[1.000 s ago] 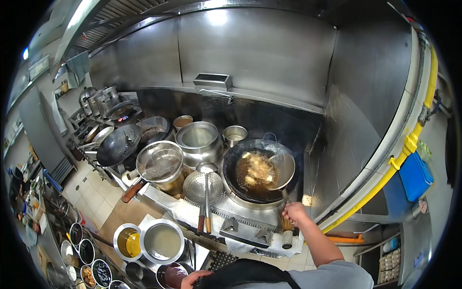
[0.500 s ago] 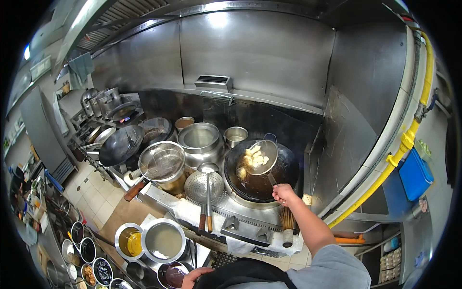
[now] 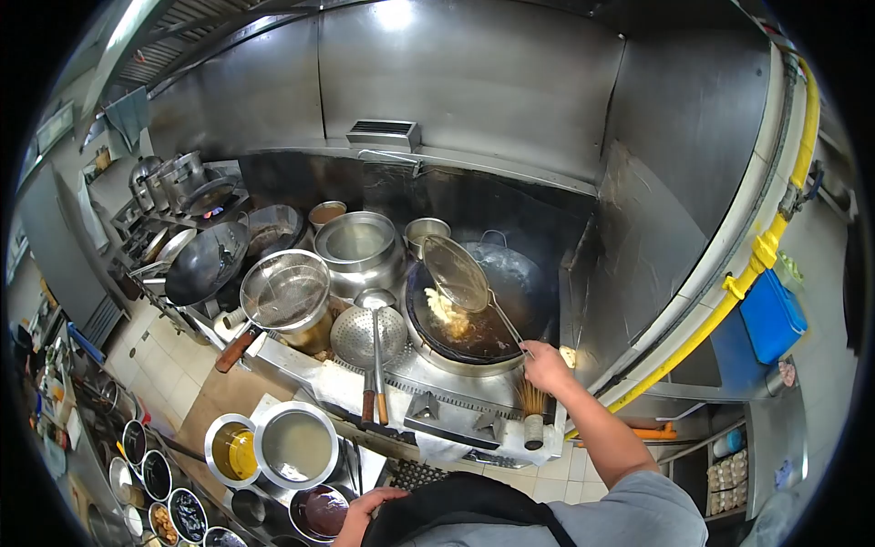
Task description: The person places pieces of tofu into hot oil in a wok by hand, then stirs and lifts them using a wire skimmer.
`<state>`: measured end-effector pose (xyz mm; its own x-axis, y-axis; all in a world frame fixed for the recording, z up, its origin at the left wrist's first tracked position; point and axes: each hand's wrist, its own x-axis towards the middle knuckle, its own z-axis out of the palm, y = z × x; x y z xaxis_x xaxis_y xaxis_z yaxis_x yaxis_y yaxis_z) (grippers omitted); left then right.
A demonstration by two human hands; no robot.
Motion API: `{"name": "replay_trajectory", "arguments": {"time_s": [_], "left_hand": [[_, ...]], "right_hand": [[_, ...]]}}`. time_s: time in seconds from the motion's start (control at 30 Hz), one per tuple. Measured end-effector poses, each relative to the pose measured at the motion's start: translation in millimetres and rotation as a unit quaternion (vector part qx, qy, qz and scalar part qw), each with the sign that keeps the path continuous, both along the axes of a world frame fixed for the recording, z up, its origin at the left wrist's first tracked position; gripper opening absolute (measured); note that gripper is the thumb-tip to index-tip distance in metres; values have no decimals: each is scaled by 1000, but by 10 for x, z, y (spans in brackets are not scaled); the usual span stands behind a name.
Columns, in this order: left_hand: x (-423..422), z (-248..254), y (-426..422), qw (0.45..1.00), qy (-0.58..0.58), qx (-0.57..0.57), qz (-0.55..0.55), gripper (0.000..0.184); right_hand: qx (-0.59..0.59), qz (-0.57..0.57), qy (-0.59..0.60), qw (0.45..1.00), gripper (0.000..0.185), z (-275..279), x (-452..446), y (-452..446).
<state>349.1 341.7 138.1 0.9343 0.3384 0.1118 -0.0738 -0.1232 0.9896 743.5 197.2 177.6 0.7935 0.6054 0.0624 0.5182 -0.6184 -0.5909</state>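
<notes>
My right hand (image 3: 545,366) is closed round the handle of a wire-mesh strainer (image 3: 458,275). Tipped steeply to the left, the strainer hangs over a black wok (image 3: 510,283) of dark liquid. Pale yellow food pieces (image 3: 447,314) lie below the strainer's lower edge, in or just above the liquid; which I cannot tell. Low in the view, my left hand (image 3: 372,507) rests beside the black apron, its fingers lying fairly flat and partly hidden, with no object visible in it. Nearest to it is a bowl of dark red-brown liquid (image 3: 319,512).
Left of the wok are a perforated ladle (image 3: 369,339), another mesh strainer (image 3: 284,290) on a pot, and a large steel pot (image 3: 355,242). A bamboo brush (image 3: 533,415) stands near my right forearm. Pots of yellow oil (image 3: 235,451) and cloudy liquid (image 3: 296,447) sit lower left.
My right hand has turned the strainer over to the left, and the food pieces have slid out of it toward the wok. The whole view has shifted slightly.
</notes>
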Motion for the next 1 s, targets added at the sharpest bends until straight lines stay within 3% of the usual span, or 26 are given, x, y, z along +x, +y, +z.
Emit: {"name": "replay_trajectory", "arguments": {"time_s": [0.1,0.17,0.23,0.3,0.4,0.5,0.67,0.9,0.97,1.0], "left_hand": [[4,-402,138,999,-35,9,-28,28],[33,-317,123,997,-54,3,-51,29],[29,-168,54,1000,-18,7,-7,30],[35,-170,63,1000,-14,6,-18,30],[28,-137,74,1000,-5,10,-18,29],[4,-148,59,1000,4,9,-8,28],[34,-93,14,998,-36,-52,-1,28],[9,-253,78,999,-21,0,-24,28],[28,-286,85,999,-17,10,-31,28],[44,-304,92,999,-31,7,-44,29]], "right_hand": [[19,10,5,1000,33,289,-358,-153],[-33,-48,176,983,33,497,-555,-180],[-58,-41,169,983,33,194,-366,-230],[-29,-20,6,999,33,-234,-60,-312],[-40,-51,-67,996,34,-252,102,-350],[43,-57,-22,997,35,-411,412,-515],[35,-149,21,988,33,139,268,-502],[3,-178,26,984,38,-112,670,-568],[-28,-109,-178,978,38,-566,972,-617],[-27,-110,-178,977,38,-562,940,-586]]}}
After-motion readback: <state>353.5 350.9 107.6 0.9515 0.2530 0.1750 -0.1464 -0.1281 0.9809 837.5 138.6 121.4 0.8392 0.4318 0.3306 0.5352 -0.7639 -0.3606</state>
